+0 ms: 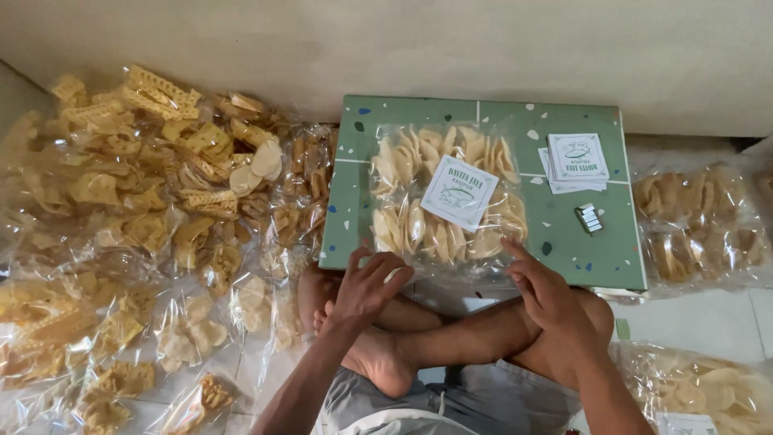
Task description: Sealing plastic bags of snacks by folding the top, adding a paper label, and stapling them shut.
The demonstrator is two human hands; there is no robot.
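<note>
A clear plastic bag of pale crackers (441,205) lies on a green speckled board (564,242), with a white paper label (459,192) resting on top of it. My left hand (367,290) grips the bag's near left edge, fingers curled on the plastic. My right hand (541,292) holds the near right edge, index finger stretched toward the bag. My crossed legs and bare feet sit just below the board.
A stack of white labels (576,158) and a small stapler (589,218) lie on the board's right side. Many bags of yellow crackers (137,209) cover the floor at left. More cracker bags (699,224) lie at right and at lower right (708,391).
</note>
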